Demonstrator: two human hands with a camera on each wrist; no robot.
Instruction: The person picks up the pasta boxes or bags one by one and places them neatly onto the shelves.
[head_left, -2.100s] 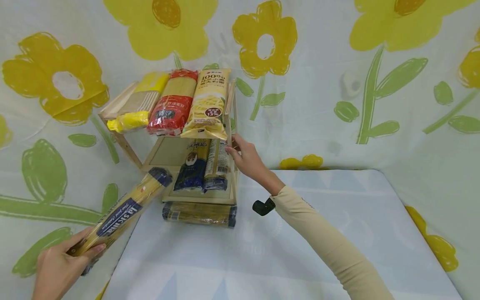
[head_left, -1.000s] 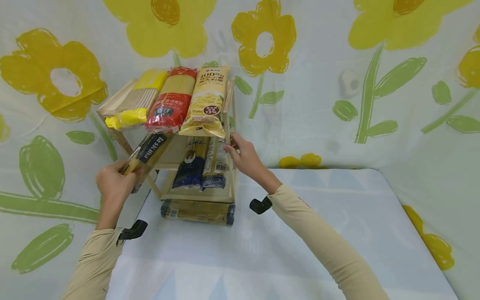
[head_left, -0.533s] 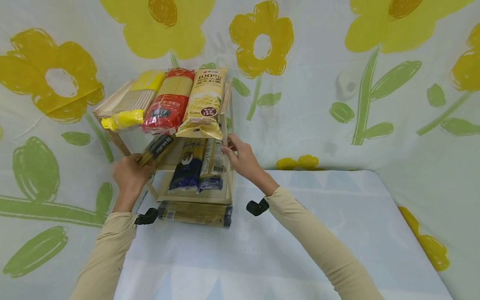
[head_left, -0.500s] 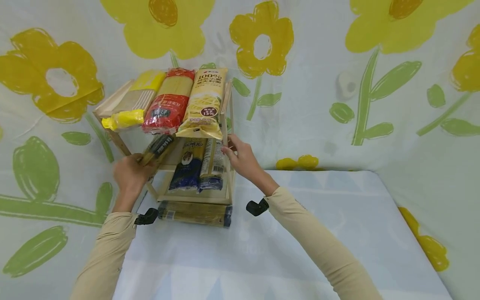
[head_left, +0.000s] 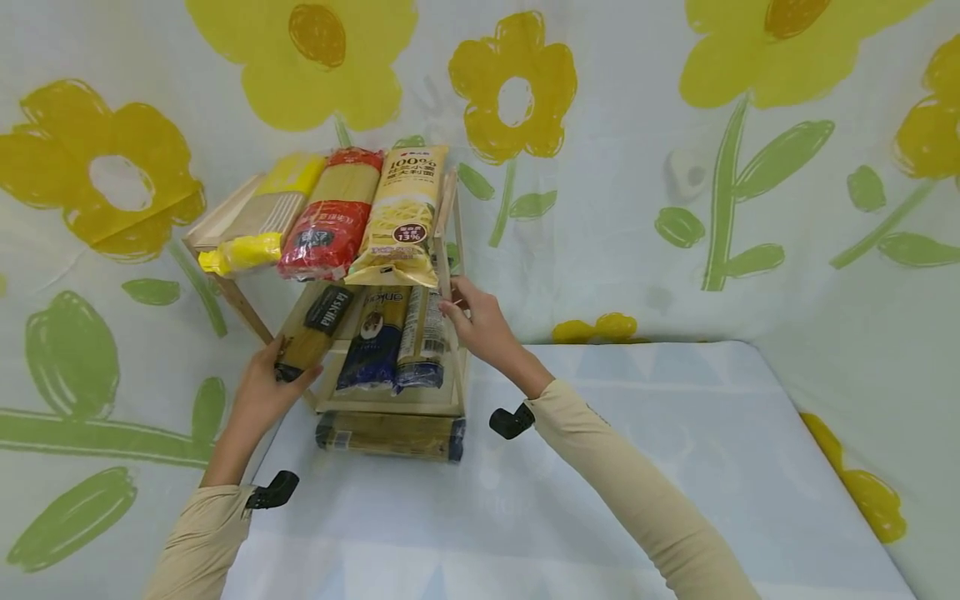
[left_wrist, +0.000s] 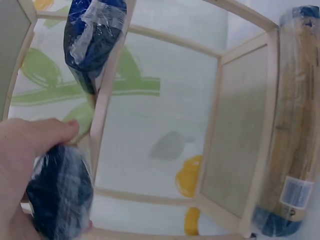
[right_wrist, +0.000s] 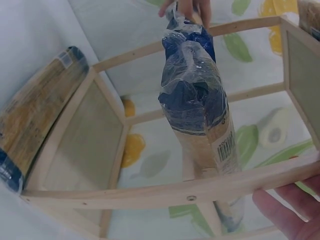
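Note:
In the head view my left hand (head_left: pixel 266 390) holds a clear-wrapped spaghetti pack (head_left: pixel 313 327) by its near end, thumb on one side and fingers on the other. The pack leans into the middle level of a wooden rack (head_left: pixel 390 407), at the left. The left wrist view shows its dark blue end (left_wrist: pixel 61 192) under my thumb. To its right lie two more spaghetti packs with blue ends, one dark blue (head_left: pixel 372 337) and one paler with a barcode (head_left: pixel 422 342). My right hand (head_left: pixel 483 321) grips the rack's right post; its fingertips (right_wrist: pixel 270 205) touch the wood.
On the top level lie a yellow pasta pack (head_left: pixel 273 204), a red one (head_left: pixel 330 221) and a cream one (head_left: pixel 401 217). Another spaghetti pack (head_left: pixel 390 437) lies low at the rack's front. A pale blue table (head_left: pixel 637 433) extends right; a flowered backdrop (head_left: pixel 615 183) stands behind.
My left hand has carried the spaghetti pack from the lower left up into the rack's middle level, and now holds it nearer its end. The right hand stays at the post.

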